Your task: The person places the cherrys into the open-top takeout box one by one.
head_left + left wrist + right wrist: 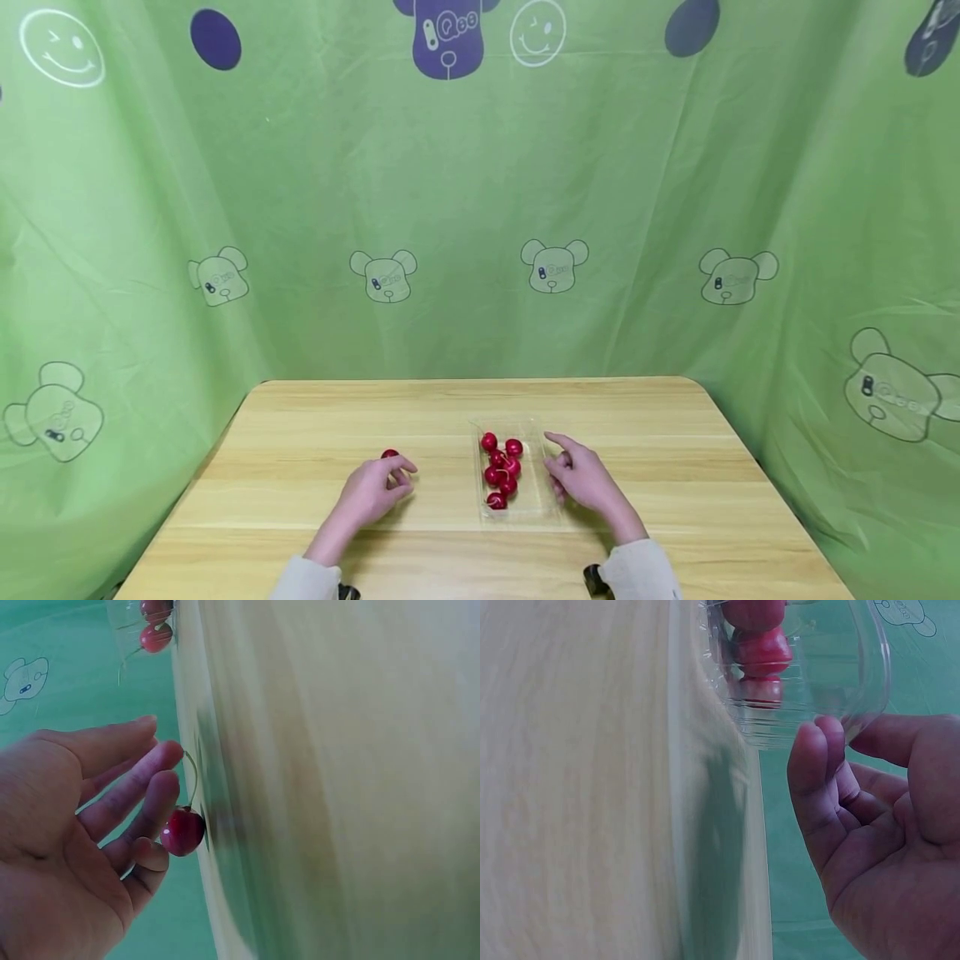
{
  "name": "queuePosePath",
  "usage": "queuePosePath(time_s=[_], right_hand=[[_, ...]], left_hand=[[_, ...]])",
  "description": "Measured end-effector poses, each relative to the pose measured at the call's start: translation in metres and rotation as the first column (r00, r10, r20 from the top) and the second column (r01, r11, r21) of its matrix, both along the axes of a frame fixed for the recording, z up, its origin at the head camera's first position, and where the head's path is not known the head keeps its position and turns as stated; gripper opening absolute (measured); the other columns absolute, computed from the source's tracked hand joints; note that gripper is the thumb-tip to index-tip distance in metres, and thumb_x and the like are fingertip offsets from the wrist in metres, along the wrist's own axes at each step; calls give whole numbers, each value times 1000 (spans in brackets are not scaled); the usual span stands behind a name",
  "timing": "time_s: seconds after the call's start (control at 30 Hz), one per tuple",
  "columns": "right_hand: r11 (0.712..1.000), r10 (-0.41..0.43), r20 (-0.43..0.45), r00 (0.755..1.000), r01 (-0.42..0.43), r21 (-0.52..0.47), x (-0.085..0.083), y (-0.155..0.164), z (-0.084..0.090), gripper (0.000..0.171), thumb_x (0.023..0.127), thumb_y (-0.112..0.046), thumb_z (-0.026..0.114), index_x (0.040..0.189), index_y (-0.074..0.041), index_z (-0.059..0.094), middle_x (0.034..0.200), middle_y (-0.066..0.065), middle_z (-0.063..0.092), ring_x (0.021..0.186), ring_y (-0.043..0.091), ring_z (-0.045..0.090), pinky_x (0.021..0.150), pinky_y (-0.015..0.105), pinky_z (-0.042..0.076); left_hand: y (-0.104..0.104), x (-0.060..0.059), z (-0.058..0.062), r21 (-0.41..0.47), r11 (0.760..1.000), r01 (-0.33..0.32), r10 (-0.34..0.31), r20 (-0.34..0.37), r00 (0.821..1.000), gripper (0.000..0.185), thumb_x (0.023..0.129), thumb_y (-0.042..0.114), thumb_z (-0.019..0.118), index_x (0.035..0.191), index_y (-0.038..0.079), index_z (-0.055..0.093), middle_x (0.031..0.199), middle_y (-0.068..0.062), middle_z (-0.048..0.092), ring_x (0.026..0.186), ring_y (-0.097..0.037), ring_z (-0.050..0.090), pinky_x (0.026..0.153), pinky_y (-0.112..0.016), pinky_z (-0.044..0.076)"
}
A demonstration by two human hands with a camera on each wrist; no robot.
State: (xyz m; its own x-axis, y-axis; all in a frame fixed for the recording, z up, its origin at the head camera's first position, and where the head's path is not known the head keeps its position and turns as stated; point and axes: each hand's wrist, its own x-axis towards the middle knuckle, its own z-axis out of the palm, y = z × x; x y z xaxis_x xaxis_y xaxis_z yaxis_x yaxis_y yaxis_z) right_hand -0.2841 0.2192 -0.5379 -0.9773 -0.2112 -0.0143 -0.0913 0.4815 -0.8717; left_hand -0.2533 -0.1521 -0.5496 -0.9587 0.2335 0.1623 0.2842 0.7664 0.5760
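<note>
A dark red cherry (182,831) with a curved green stem lies on the table, just beyond my left hand (375,489). In the left wrist view, the loosely bent fingers (160,796) overlap the cherry's edge; whether they touch it I cannot tell. At the right side of a clear plastic box (534,500), my right hand (588,482) holds the rim between thumb and curled fingers (810,761). Inside the box, several red cherries (507,483) lie mostly toward its left side. The right wrist view shows part of the box wall (874,660) above the fingertips.
The pale wooden table (300,417) has rounded far corners. Green cloth (465,167) with printed bear heads and smiley faces hangs behind and along both sides. Dark bands (596,581) show at the cuffs of the light sleeves (641,571).
</note>
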Motion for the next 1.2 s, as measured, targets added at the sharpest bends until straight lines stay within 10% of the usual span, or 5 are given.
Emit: queuePosePath(time_s=[1.2], right_hand=[[1000,5,-11,1000,-5,2,0,0,0,54,104,-5,59,155,0,41,76,18,66,54,20,60,50,34,56]], left_hand=[[-8,-3,-2,-133,990,-53,44,-65,997,14,81,9,86,88,15,76,87,1,75,83,-19,69,81,-46,58]])
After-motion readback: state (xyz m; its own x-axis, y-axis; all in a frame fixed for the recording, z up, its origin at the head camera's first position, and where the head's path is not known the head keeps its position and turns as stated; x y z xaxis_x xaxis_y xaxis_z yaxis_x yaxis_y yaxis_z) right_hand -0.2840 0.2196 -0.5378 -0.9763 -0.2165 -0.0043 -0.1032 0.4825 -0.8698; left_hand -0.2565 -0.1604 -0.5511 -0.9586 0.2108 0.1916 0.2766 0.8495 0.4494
